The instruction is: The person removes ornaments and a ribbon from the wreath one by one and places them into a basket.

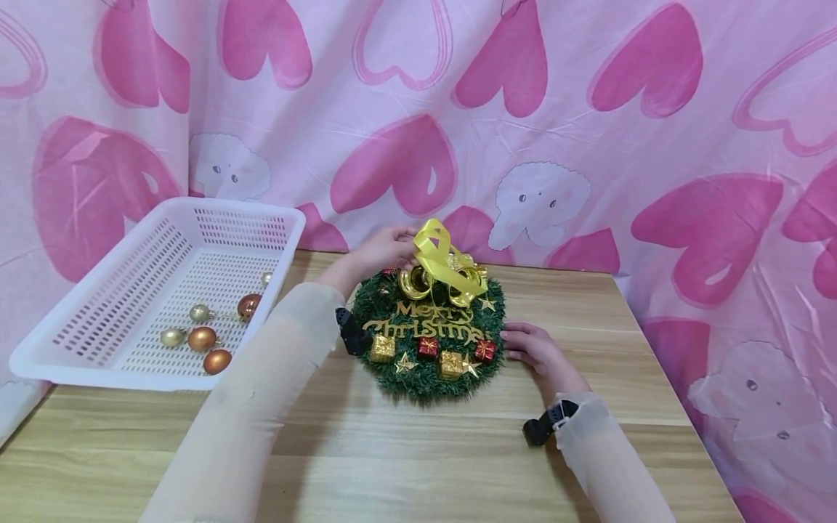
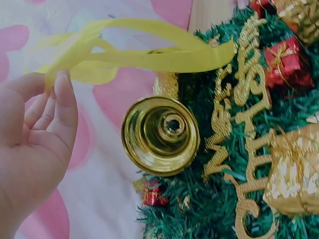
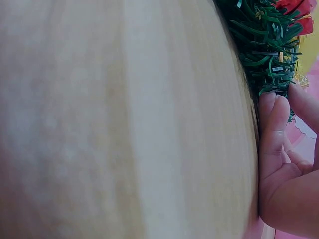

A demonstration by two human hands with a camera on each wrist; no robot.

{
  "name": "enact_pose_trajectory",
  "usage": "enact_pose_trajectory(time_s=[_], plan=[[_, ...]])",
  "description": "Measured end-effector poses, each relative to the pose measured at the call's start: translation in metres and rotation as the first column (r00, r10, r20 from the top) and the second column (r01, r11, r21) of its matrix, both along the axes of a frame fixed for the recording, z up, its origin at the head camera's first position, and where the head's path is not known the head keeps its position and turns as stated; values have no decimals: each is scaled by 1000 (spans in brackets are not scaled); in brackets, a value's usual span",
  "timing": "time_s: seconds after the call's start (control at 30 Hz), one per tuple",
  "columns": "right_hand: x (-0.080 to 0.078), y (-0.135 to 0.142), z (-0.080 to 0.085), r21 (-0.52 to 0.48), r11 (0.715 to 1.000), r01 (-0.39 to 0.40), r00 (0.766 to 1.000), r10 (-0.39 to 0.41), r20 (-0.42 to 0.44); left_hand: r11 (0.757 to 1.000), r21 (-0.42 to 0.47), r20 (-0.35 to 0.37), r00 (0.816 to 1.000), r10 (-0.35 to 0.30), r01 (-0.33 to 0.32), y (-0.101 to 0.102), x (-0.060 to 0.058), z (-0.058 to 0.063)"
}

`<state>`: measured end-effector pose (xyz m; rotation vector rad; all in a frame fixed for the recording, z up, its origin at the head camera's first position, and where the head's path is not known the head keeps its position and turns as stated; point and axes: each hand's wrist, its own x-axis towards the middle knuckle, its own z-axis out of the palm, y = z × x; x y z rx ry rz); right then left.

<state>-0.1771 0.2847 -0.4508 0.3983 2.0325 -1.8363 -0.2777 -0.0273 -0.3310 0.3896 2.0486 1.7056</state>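
A green tinsel wreath (image 1: 425,385) lies on the table, with gold "Merry Christmas" lettering (image 1: 425,331), small red and gold gift boxes and gold stars on it. Gold bells (image 1: 415,285) sit at its far side, under a yellow ribbon (image 1: 434,250). My left hand (image 1: 386,252) pinches this ribbon between thumb and fingers, holding it up above the bells. One bell (image 2: 160,137) faces the left wrist camera with its open mouth. At the wreath's right edge, my right hand (image 1: 538,349) rests low by the tabletop and grips the tinsel rim (image 3: 266,59) with its fingertips.
To the left stands a white perforated plastic basket (image 1: 98,374), holding several gold and copper-coloured baubles (image 1: 202,338). A pink heart-patterned curtain (image 1: 392,174) hangs behind the wooden table (image 1: 392,465). Each wrist carries a black strapped camera (image 1: 548,423).
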Motion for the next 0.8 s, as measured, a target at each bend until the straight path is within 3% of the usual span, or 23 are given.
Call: enact_pose_trajectory(time_s=[0.17,0.3,0.43,0.63,0.8], plan=[[1,0,1,-2,1000,0,1000,0,-3,998,56,4,999,39,-39,2,1,6],[0,0,1,11,1000,-4,1000,5,-8,997,68,-13,1000,27,-26,-1,-1,10],[0,0,0,6,1000,-6,1000,6,-6,998,65,-19,1000,14,-13,-9,-2,16],[0,1,1,-9,1000,-7,1000,7,-5,995,67,20,998,67,-68,-23,-2,24],[0,1,0,1,1000,-11,1000,11,-8,995,47,-5,996,85,-84,-36,-3,26]])
